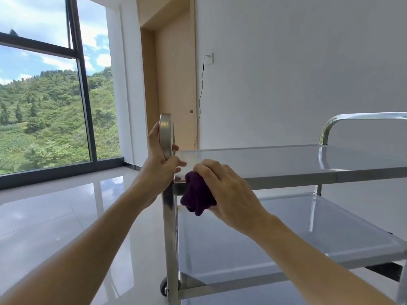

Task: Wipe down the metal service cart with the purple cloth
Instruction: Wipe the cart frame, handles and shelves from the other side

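Head view: left hand (159, 157) grips the metal cart (286, 164) handle; right hand (226, 192) fingers curl round the purple cloth (197, 195), pressed against the top shelf's corner. Glossy tiled floor (55, 216) lies below both hands, a window (44, 95) beyond

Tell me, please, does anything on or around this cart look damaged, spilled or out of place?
Nothing stands out. The metal cart stands level, its shelves bare and unmarked. The left hand grips the near handle; the right hand presses the purple cloth at the top shelf's corner.

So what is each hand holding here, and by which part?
Left hand grips the cart's near handle at its upright bar. Right hand holds the bunched purple cloth around its top.
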Available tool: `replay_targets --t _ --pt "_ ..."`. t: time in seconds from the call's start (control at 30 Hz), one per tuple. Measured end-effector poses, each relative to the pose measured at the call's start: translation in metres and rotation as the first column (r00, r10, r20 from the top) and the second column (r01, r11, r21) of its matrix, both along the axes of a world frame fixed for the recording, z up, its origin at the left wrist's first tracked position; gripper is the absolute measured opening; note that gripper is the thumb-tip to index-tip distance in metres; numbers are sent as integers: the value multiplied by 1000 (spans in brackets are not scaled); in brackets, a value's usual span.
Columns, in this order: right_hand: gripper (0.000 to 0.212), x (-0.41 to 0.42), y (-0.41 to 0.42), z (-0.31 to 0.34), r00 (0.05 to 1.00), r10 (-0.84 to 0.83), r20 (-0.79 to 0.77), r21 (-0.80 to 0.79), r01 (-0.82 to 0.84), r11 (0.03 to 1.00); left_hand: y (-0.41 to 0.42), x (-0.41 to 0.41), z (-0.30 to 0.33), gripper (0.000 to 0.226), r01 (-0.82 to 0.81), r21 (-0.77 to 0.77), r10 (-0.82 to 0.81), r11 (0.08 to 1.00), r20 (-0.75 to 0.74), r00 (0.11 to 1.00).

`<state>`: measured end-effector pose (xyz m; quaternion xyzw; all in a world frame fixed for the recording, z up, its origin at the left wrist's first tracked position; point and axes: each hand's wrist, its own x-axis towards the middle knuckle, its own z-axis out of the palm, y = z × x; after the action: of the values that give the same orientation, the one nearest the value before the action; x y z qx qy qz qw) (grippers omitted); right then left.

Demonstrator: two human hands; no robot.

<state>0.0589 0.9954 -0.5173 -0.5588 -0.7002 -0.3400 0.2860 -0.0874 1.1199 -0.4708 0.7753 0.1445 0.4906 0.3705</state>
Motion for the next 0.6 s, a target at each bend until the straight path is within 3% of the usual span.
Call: replay_targets --t 0.23,0.4,0.6 --pt "55 104 -64 -9 989 -121 -83 134 131 982 3 4 -1 81 9 -1 -9 1000 28 1000" --pt "67 62 -30 -19 992 -113 -48 196 121 973 3 6 0 82 -11 -4 11 1000 38 999" --pt "68 20 6 -13 990 -34 135 153 14 988 4 3 -1 82 -53 20 53 998 27 998"
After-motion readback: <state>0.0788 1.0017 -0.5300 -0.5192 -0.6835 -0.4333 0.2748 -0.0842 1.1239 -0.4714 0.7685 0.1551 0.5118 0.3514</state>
